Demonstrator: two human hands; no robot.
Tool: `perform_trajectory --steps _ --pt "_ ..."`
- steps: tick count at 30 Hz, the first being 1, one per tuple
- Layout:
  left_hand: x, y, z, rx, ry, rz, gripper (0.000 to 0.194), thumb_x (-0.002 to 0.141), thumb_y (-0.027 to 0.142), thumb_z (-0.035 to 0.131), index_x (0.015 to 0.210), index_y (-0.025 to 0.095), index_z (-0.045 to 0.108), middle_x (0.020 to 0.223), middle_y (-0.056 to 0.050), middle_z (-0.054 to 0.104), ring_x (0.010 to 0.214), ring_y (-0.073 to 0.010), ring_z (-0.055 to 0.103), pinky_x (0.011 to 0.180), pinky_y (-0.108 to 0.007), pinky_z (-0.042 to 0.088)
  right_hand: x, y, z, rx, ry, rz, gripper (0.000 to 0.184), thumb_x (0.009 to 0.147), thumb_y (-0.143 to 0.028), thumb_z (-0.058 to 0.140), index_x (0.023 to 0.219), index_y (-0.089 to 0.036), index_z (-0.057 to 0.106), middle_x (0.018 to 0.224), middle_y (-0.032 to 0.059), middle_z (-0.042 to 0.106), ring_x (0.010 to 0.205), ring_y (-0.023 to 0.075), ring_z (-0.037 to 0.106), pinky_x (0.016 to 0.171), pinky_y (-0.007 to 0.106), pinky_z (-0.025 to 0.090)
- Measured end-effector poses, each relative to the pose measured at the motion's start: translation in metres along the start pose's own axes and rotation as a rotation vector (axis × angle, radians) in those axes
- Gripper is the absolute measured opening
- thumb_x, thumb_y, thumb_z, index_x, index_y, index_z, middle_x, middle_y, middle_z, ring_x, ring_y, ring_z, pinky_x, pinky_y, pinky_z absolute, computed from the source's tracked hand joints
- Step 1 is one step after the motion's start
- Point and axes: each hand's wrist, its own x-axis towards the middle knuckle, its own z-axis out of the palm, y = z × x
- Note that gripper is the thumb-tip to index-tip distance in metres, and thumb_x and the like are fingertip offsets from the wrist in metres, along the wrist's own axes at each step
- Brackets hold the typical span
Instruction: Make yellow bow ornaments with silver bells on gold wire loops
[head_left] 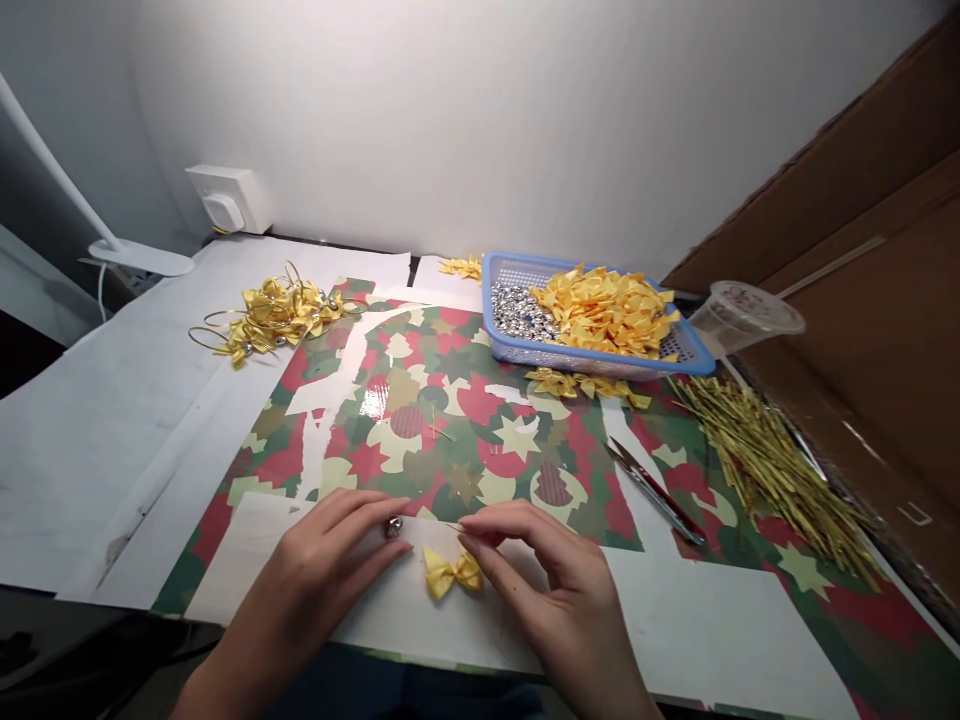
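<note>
My left hand (pixel 330 550) has a small silver bell (pixel 394 526) between its thumb and fingers. Facing it, my right hand (pixel 540 570) pinches a thin wire-like strand (pixel 453 526) whose tip points left toward the bell; most of the strand is hidden by the fingers. Below the gap between both hands, a yellow ribbon bow (pixel 452 573) lies on the white paper (pixel 375 620), close to my right thumb.
A blue basket (pixel 600 362) holds silver bells (pixel 519 312) and yellow bows (pixel 607 310). To the right are tweezers (pixel 656 492), green-gold stems (pixel 765 460) and a clear plastic cup (pixel 750 315). Yellow bow pieces with gold wire loops (pixel 274 310) lie left, near a lamp (pixel 139 257).
</note>
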Motion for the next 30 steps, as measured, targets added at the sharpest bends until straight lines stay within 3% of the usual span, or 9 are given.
perform_trajectory --steps 8,12,16,18,20,22,24,27,30 --pt "0.003 -0.008 -0.011 -0.071 -0.142 0.024 0.018 0.091 0.015 0.052 0.099 0.023 0.066 0.088 -0.001 0.065 0.066 -0.0108 0.062 0.064 -0.019 0.052 -0.004 0.001 0.007 -0.049 -0.067 -0.087 0.015 0.084 -0.013 0.059 0.082 -0.023 0.069 0.076 0.0028 0.073 0.068 0.0183 0.066 0.064 0.03 0.055" --pt "0.005 -0.004 -0.011 -0.089 -0.192 -0.007 0.012 0.089 0.014 0.054 0.091 0.022 0.063 0.085 0.0 0.064 0.07 -0.0122 0.062 0.066 -0.02 0.051 -0.006 0.002 0.011 -0.082 -0.062 -0.154 0.017 0.084 -0.009 0.057 0.085 -0.022 0.067 0.076 0.0036 0.072 0.068 0.0176 0.065 0.064 0.03 0.055" --pt "0.004 -0.001 -0.01 -0.176 -0.17 -0.072 0.015 0.089 0.013 0.052 0.089 0.023 0.064 0.086 0.0 0.065 0.074 -0.0133 0.062 0.067 -0.021 0.05 -0.006 0.006 0.009 -0.116 -0.026 -0.203 0.017 0.084 -0.007 0.058 0.083 -0.022 0.066 0.075 0.0028 0.072 0.067 0.0173 0.065 0.062 0.029 0.054" --pt "0.004 0.003 -0.011 -0.279 -0.126 -0.194 0.011 0.085 0.016 0.058 0.087 0.023 0.066 0.082 0.0 0.067 0.07 -0.0128 0.061 0.064 -0.02 0.049 -0.005 0.007 0.007 -0.127 -0.009 -0.242 0.017 0.083 -0.006 0.059 0.084 -0.021 0.066 0.075 0.0025 0.072 0.066 0.0166 0.065 0.061 0.028 0.055" --pt "0.005 0.011 -0.012 -0.47 -0.06 -0.416 0.004 0.08 0.02 0.067 0.082 0.023 0.068 0.079 0.001 0.067 0.067 -0.0123 0.06 0.062 -0.019 0.048 -0.006 0.006 0.007 -0.119 0.011 -0.271 0.017 0.083 -0.005 0.06 0.085 -0.021 0.066 0.075 0.0017 0.072 0.065 0.0156 0.066 0.063 0.028 0.055" --pt "0.006 0.019 -0.011 -0.76 0.029 -0.669 0.006 0.074 0.025 0.075 0.074 0.022 0.07 0.075 0.002 0.066 0.068 -0.0112 0.059 0.06 -0.016 0.048 -0.007 0.003 0.008 -0.08 0.039 -0.292 0.021 0.082 -0.002 0.061 0.088 -0.021 0.066 0.076 0.0009 0.072 0.065 0.0146 0.067 0.065 0.027 0.056" --pt "0.009 0.026 -0.01 -1.063 0.037 -0.842 0.014 0.068 0.03 0.081 0.069 0.021 0.071 0.068 0.003 0.063 0.061 -0.0077 0.056 0.056 -0.012 0.046 -0.008 0.0 0.011 -0.022 0.074 -0.322 0.025 0.08 0.0 0.061 0.092 -0.022 0.066 0.077 0.0005 0.073 0.066 0.0141 0.067 0.064 0.025 0.056" --pt "0.011 0.031 -0.007 -1.4 -0.04 -0.956 0.018 0.065 0.031 0.085 0.068 0.019 0.072 0.065 0.003 0.062 0.061 -0.0055 0.055 0.058 -0.009 0.047 -0.009 -0.006 0.014 0.044 0.138 -0.371 0.027 0.08 0.001 0.06 0.094 -0.021 0.067 0.075 0.0003 0.072 0.066 0.0137 0.066 0.064 0.025 0.056" --pt "0.013 0.032 -0.004 -1.564 -0.095 -0.976 0.017 0.066 0.028 0.085 0.071 0.018 0.073 0.069 0.002 0.065 0.065 -0.0054 0.058 0.064 -0.009 0.049 -0.008 -0.009 0.015 0.037 0.112 -0.372 0.029 0.079 0.004 0.061 0.095 -0.019 0.067 0.078 0.0014 0.072 0.069 0.0138 0.066 0.066 0.024 0.056"
